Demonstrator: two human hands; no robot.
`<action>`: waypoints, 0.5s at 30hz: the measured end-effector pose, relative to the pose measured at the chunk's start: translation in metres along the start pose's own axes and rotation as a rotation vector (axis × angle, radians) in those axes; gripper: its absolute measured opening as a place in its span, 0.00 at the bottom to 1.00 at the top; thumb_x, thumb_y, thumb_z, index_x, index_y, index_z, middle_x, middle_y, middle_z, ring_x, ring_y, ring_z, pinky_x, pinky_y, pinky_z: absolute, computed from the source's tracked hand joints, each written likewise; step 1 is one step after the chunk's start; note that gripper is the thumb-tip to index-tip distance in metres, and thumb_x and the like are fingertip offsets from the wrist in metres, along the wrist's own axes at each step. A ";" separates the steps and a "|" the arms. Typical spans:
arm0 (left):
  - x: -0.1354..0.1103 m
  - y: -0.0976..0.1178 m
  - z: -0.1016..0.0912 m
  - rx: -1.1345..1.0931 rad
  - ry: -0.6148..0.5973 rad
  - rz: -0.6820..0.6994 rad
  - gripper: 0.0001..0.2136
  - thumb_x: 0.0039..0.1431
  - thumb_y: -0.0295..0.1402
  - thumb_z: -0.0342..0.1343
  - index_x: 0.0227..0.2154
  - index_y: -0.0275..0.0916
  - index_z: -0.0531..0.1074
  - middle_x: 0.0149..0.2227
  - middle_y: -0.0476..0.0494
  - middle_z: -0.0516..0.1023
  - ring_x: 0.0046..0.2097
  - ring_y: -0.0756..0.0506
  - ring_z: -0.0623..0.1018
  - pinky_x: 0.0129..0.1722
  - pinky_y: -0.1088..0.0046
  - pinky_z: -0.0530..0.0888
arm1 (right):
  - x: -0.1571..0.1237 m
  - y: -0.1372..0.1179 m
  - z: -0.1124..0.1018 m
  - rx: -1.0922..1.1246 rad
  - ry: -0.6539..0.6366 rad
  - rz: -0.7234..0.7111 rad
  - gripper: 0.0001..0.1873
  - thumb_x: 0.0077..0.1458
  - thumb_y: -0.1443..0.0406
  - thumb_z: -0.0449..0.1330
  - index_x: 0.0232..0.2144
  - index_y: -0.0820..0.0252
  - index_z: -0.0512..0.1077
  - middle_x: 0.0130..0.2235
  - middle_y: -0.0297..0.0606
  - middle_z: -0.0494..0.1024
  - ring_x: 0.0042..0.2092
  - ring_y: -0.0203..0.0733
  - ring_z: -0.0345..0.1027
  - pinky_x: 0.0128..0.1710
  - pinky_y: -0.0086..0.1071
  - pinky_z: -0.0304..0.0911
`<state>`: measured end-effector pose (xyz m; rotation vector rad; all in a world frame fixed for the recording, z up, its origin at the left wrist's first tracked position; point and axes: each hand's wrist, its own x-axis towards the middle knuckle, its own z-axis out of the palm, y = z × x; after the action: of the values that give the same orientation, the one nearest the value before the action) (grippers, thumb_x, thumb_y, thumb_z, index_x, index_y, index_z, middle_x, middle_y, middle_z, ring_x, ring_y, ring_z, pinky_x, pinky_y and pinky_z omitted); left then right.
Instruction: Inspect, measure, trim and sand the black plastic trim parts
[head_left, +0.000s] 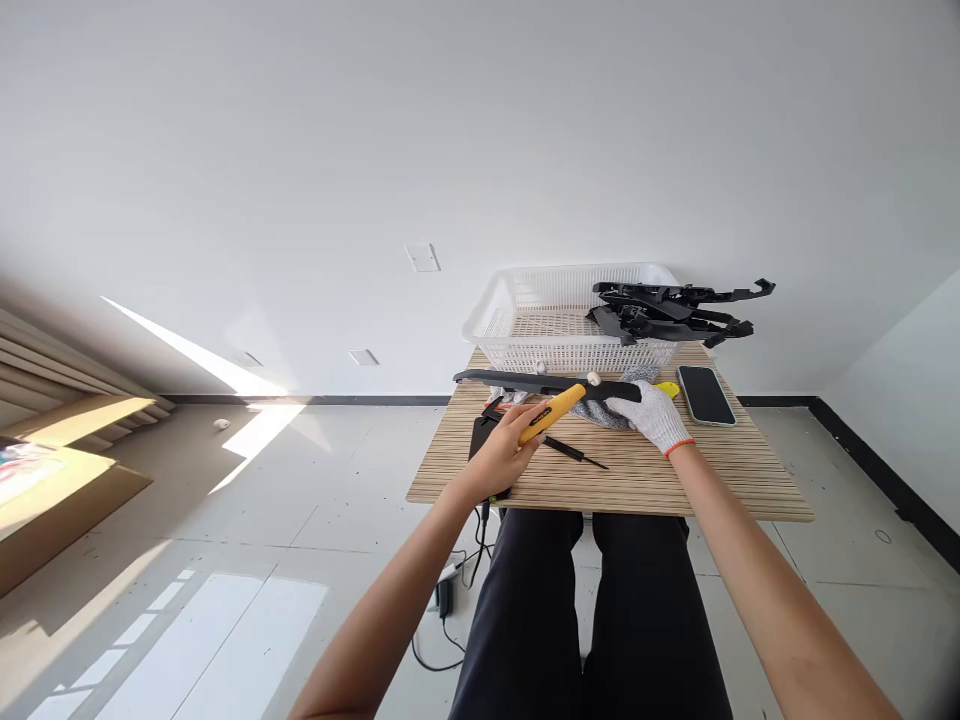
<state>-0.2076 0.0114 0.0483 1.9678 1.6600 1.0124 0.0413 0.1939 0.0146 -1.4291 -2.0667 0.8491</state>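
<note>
My left hand point(504, 452), bare, is closed around a thick yellow tool handle point(553, 414) with dark lettering. A small whitish rounded piece point(593, 379) shows at the handle's far end; the tool's exact kind is unclear. My right hand point(654, 416), in a white knit glove with an orange cuff, grips the right end of a long black plastic trim piece point(517, 380). That piece lies crosswise, and the yellow handle's tip is close to it. Under it is a grey cloth or glove point(607, 414). A thin black screwdriver point(574, 453) lies in front.
A white plastic basket point(495, 312) stands at the table's back, with several black plastic parts point(660, 312) sticking out rightward. A phone point(706, 395) lies at right, beside a yellow object point(667, 389). A dark flat device point(484, 432) is partly behind my left hand. Cables point(480, 545) hang below the wooden table point(442, 470).
</note>
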 end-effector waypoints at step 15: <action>-0.043 -0.055 -0.057 0.154 0.269 -0.370 0.25 0.64 0.39 0.49 0.62 0.39 0.64 0.60 0.33 0.69 0.61 0.35 0.71 0.63 0.51 0.67 | -0.001 -0.003 -0.003 0.084 -0.027 0.017 0.25 0.52 0.45 0.65 0.41 0.57 0.75 0.28 0.36 0.80 0.26 0.39 0.72 0.28 0.31 0.63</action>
<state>-0.2889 -0.0260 0.0371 1.5732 2.2060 1.0633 0.0419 0.1929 0.0184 -1.4000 -2.0164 0.9552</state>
